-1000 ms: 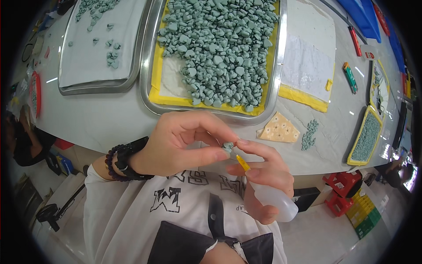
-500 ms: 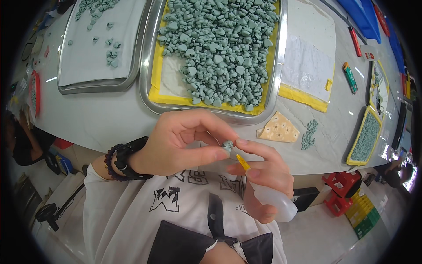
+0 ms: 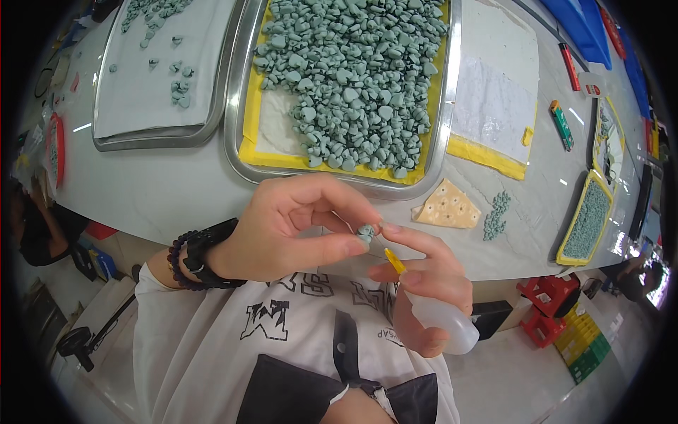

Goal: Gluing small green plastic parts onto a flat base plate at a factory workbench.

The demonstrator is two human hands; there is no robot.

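Note:
Between the thumb and index finger of my left hand (image 3: 296,230) is a small grey-green molded piece (image 3: 365,233). A watch and dark beaded bracelets circle that wrist. In my right hand (image 3: 431,275) lies a translucent white squeeze bottle (image 3: 448,328), its yellow nozzle (image 3: 394,261) poking up between the fingers toward the piece, a short way apart from it. The right index fingertip reaches to the left fingertips beside the piece. Beyond my hands, a metal tray (image 3: 235,157) with a yellow-edged liner carries a heap of similar grey-green pieces (image 3: 353,78).
To the left, another metal tray (image 3: 106,120) has a white liner and scattered pieces. On the right lie a yellow-taped white board (image 3: 494,106), a patterned cloth (image 3: 447,205), a small pile of tiny green pieces (image 3: 498,215), a green cutter (image 3: 562,126) and a yellow-rimmed tray (image 3: 563,256).
The bottle and its yellow nozzle have shifted slightly right and down, away from the piece. My left hand keeps its pinch and place.

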